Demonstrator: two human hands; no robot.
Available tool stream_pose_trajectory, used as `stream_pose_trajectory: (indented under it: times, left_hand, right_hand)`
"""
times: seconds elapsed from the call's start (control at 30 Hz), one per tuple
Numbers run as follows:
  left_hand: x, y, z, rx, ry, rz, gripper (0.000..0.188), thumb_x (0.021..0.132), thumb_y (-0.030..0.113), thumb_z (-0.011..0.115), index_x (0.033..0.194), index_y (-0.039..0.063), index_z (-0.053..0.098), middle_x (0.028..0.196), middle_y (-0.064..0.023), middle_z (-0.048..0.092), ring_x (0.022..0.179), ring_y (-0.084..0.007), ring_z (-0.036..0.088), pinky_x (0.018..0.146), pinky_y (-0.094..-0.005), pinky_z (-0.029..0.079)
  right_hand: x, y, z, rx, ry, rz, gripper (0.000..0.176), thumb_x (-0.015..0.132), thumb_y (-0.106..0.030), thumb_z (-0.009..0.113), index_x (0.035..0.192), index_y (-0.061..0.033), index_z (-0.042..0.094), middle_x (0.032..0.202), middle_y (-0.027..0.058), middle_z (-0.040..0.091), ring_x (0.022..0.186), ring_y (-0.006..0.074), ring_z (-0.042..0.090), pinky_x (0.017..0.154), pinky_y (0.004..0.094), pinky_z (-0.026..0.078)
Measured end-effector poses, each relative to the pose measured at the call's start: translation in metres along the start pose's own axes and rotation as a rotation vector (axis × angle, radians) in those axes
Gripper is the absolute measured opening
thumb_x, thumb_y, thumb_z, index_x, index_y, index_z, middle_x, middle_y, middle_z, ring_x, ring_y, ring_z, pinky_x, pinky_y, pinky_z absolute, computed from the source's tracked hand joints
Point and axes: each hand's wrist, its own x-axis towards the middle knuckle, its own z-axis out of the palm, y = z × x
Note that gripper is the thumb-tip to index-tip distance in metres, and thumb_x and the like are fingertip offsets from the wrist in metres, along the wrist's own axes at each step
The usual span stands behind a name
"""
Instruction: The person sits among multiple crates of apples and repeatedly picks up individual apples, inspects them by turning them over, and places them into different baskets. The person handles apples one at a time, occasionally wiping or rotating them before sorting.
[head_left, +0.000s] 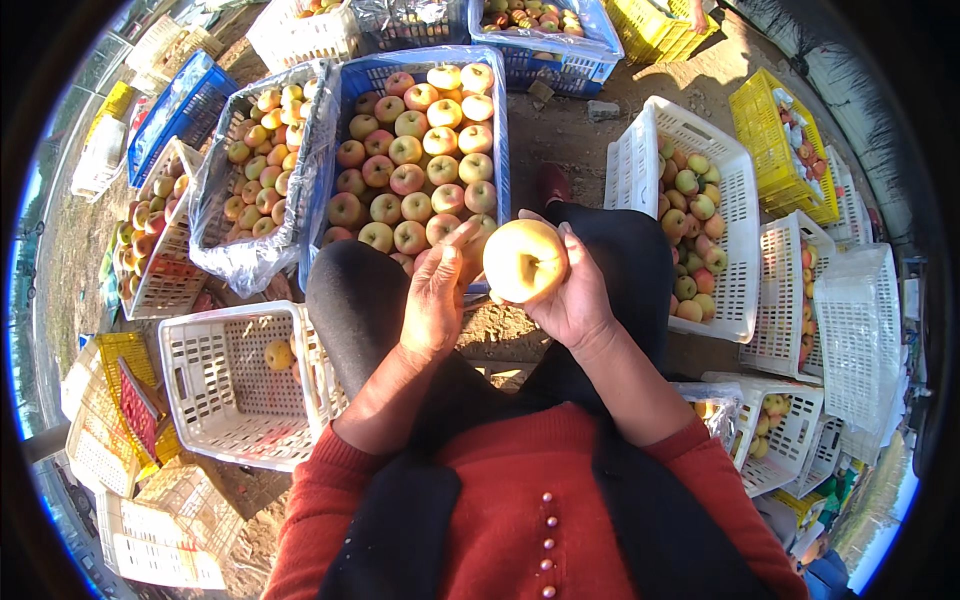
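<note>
A large yellow apple (525, 261) rests in my right hand (576, 304), its stem hollow turned up towards me and its left side bright with sun. Just left of the fruit, my left hand (435, 311) is held up with fingers stretched out and nothing seen in its grasp. Beyond both hands stands a blue crate (501, 135) lined with clear plastic. Rows of red-and-yellow apples (406, 150) fill it, mostly stem side up. My left fingers hide part of its near right corner.
To the right stands a white crate (739, 225) of loose apples. A plastic-lined crate (202, 195) of smaller apples adjoins the blue one. At lower left, a white crate (255, 397) holds a few apples. Someone's hand (697, 16) touches a yellow crate (664, 37) at the top.
</note>
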Motion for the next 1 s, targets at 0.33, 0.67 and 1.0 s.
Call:
stream_pose_trajectory:
  times: [0.33,0.67,1.0]
  left_hand:
    - [0.037,-0.005,-0.011,0.12,0.043,-0.086,0.056,0.104,0.041,0.048,0.146,0.003,0.044,0.13,-0.0161,0.063,0.121,-0.0246,0.059,0.104,-0.0385,0.043]
    - [0.107,0.055,-0.027,0.481,-0.073,-0.076,0.057,0.105,0.045,0.043,0.143,0.003,0.049,0.129,-0.0132,0.063,0.117,-0.0232,0.06,0.105,-0.0384,0.041]
    - [0.216,0.048,-0.176,0.834,0.218,-0.548,0.061,0.098,0.059,0.051,0.142,0.015,0.05,0.117,-0.0117,0.063,0.08,-0.024,0.064,0.064,-0.0339,0.056]
  right_hand:
    - [0.005,-0.096,-0.041,0.493,-0.13,-0.035,0.076,0.09,-0.061,0.058,0.137,-0.0026,0.045,0.131,0.0248,0.052,0.125,0.0466,0.051,0.09,0.0546,0.059]
    - [-0.068,-0.185,-0.077,0.566,-0.143,-0.393,0.068,0.1,-0.057,0.042,0.134,0.0007,0.047,0.122,0.0254,0.059,0.115,0.045,0.061,0.096,0.0556,0.056]
    - [-0.282,-0.272,-0.169,0.496,0.301,-1.02,0.055,0.098,-0.05,0.039,0.119,-0.0034,0.059,0.108,0.0169,0.064,0.091,0.032,0.063,0.073,0.0398,0.051]
